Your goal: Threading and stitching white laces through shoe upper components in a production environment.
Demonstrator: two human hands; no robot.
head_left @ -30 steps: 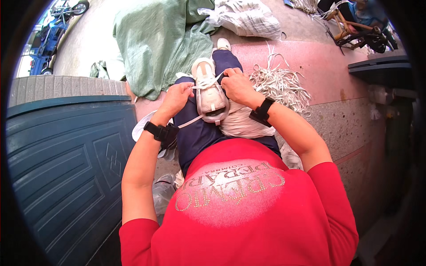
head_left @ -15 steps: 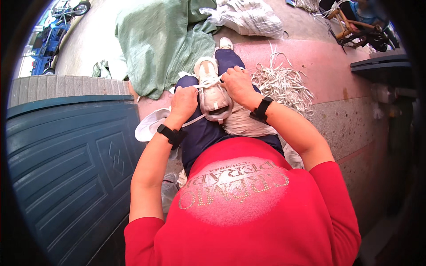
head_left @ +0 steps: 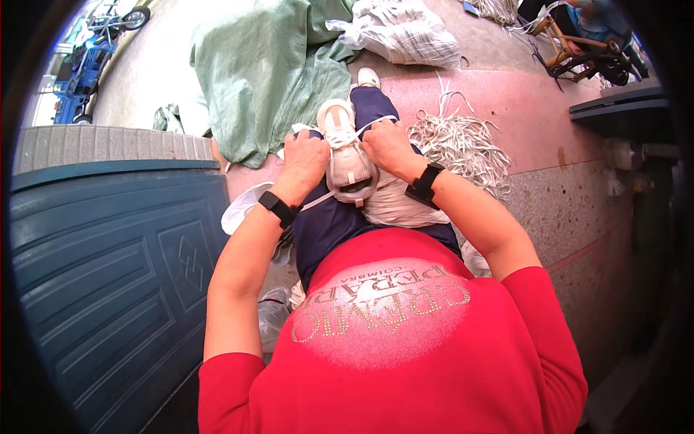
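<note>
A pale beige sneaker (head_left: 351,163) rests on my lap between my thighs, its toe pointing away and its dark opening toward me. White shoelaces (head_left: 356,139) cross its front. My left hand (head_left: 305,158) is closed at the sneaker's left side, with lace showing at its fingers. On the right side, my right hand (head_left: 390,148) pinches the other lace, and a loose end loops above the knuckles. Beneath the sneaker and between my legs lies a bundle of off-white laces (head_left: 401,201). A white rounded piece (head_left: 244,206) sits beyond my left wrist.
A tangled heap of white laces (head_left: 463,148) lies on the pink floor to the right. Ahead are a green sheet (head_left: 264,79) and a clear bag of white material (head_left: 405,36). A blue panelled door (head_left: 123,267) stands at left; a brown frame (head_left: 578,47) is at far right.
My left hand has shifted slightly right and up, closer to the sneaker. My right hand stays nearly in place, still gripping its lace.
</note>
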